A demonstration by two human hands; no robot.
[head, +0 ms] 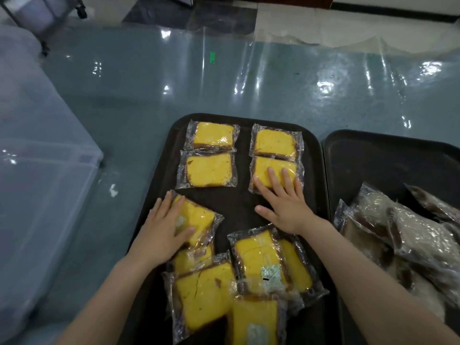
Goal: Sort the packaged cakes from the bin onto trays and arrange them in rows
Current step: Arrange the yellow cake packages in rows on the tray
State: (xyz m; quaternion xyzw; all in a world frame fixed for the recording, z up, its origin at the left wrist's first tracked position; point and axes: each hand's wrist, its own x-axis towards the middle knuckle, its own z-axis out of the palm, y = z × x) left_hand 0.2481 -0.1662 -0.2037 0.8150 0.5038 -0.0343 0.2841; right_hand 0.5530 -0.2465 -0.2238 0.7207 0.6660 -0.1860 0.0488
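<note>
Yellow cake slices in clear wrappers lie on the dark tray point(313, 170) in front of me. Four are set out in two short columns at its far end: two on the left point(210, 153) and two on the right, each pair lying edge to edge. My right hand point(286, 202) lies flat with straight fingers on the nearer right-column cake point(273, 170), pressing on it rather than gripping. My left hand point(161, 227) rests open, palm down, on a tilted cake point(196, 217) at the tray's left edge — thumb lying across its wrapper, fingers straight along its outer side. Nearer to me, more yellow cakes point(249, 275) lie in a loose overlapping heap, some showing a small sachet through the plastic. A second dark tray point(373, 155) sits just beside the first on the right, holding a pile of paler, brownish packaged cakes point(410, 232). Both trays stand on a blue-green surface point(174, 95) under shiny clear film, and a translucent plastic bin point(42, 185) stands to the left.
</note>
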